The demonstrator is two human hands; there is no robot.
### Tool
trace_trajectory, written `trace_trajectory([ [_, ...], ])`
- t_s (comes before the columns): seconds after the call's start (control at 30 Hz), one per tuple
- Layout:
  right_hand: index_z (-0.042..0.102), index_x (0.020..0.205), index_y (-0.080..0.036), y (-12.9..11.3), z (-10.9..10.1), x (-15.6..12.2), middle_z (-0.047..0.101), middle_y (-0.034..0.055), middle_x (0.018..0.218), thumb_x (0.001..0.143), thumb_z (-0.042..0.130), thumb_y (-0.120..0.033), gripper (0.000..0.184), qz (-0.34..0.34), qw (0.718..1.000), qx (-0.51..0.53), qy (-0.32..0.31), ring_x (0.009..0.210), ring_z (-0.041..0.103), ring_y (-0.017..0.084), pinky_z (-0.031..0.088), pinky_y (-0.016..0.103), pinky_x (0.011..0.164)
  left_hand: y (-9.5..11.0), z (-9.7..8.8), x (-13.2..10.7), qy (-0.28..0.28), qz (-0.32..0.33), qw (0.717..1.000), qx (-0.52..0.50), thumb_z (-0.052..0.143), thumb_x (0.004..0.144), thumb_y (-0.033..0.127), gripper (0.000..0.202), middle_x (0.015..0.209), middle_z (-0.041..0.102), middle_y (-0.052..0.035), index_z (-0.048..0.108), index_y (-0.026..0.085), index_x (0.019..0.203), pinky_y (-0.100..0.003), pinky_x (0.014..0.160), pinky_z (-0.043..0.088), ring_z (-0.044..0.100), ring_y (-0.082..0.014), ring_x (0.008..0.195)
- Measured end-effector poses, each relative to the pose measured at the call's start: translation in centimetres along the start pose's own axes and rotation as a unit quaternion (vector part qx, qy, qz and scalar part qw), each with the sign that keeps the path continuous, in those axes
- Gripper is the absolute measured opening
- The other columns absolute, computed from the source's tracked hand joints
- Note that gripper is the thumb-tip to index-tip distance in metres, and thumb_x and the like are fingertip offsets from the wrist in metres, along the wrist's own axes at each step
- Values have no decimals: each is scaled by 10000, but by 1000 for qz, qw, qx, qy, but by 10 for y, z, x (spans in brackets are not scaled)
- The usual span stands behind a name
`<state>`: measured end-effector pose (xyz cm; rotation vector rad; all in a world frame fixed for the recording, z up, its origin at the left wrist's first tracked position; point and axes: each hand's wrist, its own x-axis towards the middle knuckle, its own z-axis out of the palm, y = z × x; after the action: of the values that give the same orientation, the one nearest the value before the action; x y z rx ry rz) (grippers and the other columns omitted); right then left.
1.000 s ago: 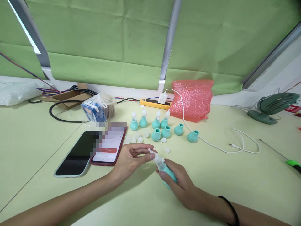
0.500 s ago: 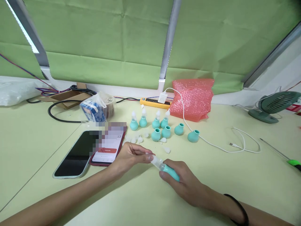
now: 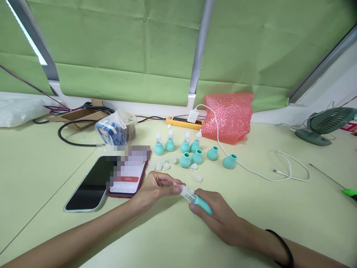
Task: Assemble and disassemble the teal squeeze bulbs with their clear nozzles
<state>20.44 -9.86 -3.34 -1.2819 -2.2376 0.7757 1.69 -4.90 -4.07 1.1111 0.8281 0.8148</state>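
My right hand [image 3: 220, 216] is wrapped round the teal squeeze bulb [image 3: 204, 206] of a nasal aspirator. A clear tube [image 3: 189, 195] sticks out of the bulb's mouth, tilted up to the left. On the tube's far end is a soft white tip [image 3: 183, 190], pinched between thumb and fingers of my left hand [image 3: 160, 188]. Beyond my hands stand several teal bulbs with tubes and white tips, one of them an assembled aspirator [image 3: 158, 145]. Several bare bulbs have open mouths, among them a teal bulb [image 3: 229, 161] at the right. Small white tips [image 3: 158, 166] lie loose near the phones.
Two phones [image 3: 86, 184] lie at the left, one partly behind my left hand. A plastic-wrapped pack [image 3: 113, 130], a yellow power strip [image 3: 178, 122] and a red bubble-wrap bag [image 3: 228, 119] line the back. A white cable [image 3: 256, 176], a screwdriver [image 3: 329, 176] and a green fan [image 3: 323, 126] are rightward.
More of the clear tube now shows between the white tip and the teal bulb. My left hand has shifted slightly right and down; my right hand is nearly still.
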Motion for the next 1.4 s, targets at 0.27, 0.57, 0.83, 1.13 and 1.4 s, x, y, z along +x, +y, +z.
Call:
trace_trajectory([
  [0.27,426,687,-185,-1,-8,6,463,-14,601,807,430,-240,132,-45,997,-16,54,531,417,114,359,233,508,6,3,-3,-2,30,1000,4,709,617,221,204,855,666,-62,657,144,798,-298,790,484,618,-196,810],
  [0.57,529,828,-198,3,-44,14,590,18,770,759,511,-252,90,-52,974,-45,216,695,541,156,426,259,636,-1,0,-9,26,305,839,450,463,804,216,243,1036,597,-103,593,144,997,-382,837,457,560,-227,947],
  [0.83,559,792,-197,18,-64,25,621,13,794,692,591,-219,107,-27,952,-63,299,746,579,174,458,297,681,-21,2,-9,-27,319,593,739,418,806,243,355,1263,374,-181,470,120,1135,-519,879,360,355,-362,1137],
  [1.13,544,859,-196,39,-65,34,596,34,890,733,533,-170,129,-50,948,-52,311,825,566,171,482,320,695,-20,-1,-7,-43,250,624,739,361,838,307,393,1326,267,-148,388,162,1202,-521,918,296,243,-355,1199],
  [1.4,539,839,-197,38,-60,36,564,61,948,704,559,-164,140,-107,927,-149,328,891,538,208,456,367,747,-23,-3,-7,-36,239,625,743,350,841,317,412,1359,180,-140,360,160,1221,-552,935,244,98,-379,1235],
])
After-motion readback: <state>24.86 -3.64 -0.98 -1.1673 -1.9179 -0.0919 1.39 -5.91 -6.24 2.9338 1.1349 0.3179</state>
